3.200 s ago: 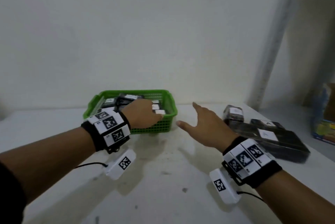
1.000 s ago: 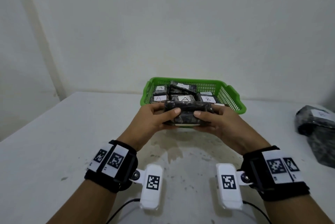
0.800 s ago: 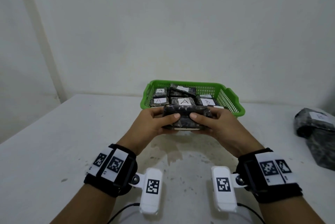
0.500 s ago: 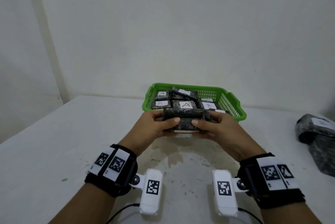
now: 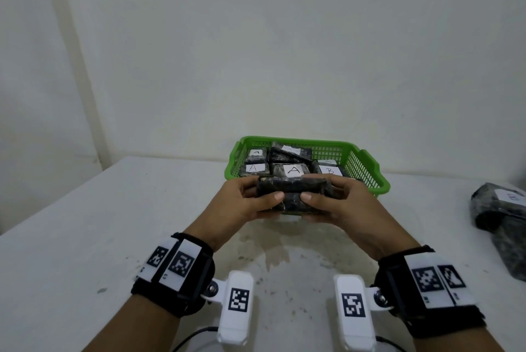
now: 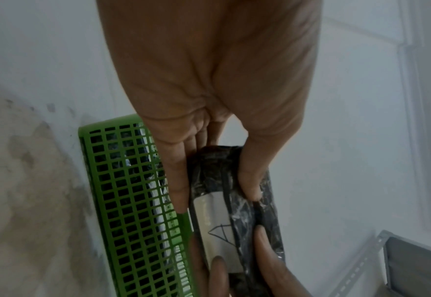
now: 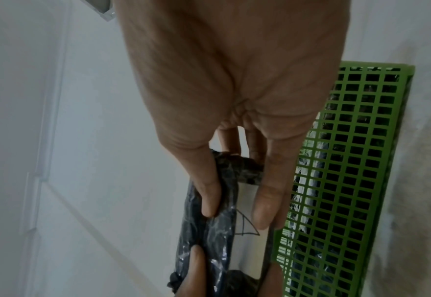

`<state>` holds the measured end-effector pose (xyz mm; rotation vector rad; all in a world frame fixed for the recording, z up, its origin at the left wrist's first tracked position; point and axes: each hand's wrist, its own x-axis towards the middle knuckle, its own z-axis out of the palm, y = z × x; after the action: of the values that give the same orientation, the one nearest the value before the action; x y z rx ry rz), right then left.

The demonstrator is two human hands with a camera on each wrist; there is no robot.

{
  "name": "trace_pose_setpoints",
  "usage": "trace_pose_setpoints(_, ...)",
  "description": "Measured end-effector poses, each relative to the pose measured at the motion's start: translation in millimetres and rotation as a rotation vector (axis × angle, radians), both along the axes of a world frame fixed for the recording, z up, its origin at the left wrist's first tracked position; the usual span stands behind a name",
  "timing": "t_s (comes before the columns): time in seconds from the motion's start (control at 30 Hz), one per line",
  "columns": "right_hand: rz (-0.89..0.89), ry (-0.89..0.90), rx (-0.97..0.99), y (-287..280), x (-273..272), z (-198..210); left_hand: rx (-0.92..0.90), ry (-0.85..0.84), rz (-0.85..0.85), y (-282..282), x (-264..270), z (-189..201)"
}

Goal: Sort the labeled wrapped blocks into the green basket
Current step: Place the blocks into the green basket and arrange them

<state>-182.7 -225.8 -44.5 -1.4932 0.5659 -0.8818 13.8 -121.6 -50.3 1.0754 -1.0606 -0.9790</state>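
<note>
While both hands [image 5: 296,203] pinch one wrapped block [image 5: 294,189] (label underneath), each grip [image 6: 217,180] curls tight.

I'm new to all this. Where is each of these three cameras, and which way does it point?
Head: worn on the head, looking forward and down at the table; both forearms show, left hand and right hand gripping a wrapped block.
Left wrist: looks along the left palm toward its fingers.
Right wrist: the same along the right hand.
Shared: all three show the block, the green basket and both hands.
</note>
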Motion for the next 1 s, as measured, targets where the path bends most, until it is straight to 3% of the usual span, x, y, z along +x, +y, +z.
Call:
trace_pose_setpoints(0.17,-0.025,-0.020,-0.049,-4,0,-3,-0.003,-0.017,-0.039,1,1,0)
trace_pose_setpoints(0.33,-0.048,-0.008,-0.132,-3,0,-4,-0.066,-0.147,0.086,3,4,2)
trace_pose_setpoints(0.47,0.081,-0.041,0.107,1,3,-2,-0.102,-0.219,0.073,6,8,3)
trace_pose_setpoints(0.57,0.078,-0.062,0.167,3,2,3,-0.095,-0.264,0.065,7,8,5)
trace_pose_setpoints(0.77,-0.046,-0.067,0.043,0,1,0,0.004,-0.038,0.015,4,-3,7)
trace_pose_setpoints(0.87,-0.033,-0.067,0.036,4,3,1,-0.007,-0.107,0.110,2,-6,4)
trace_pose_setpoints(1.0,-0.103,-0.071,0.002,6,9,-2,0.008,-0.117,0.075,3,-9,5)
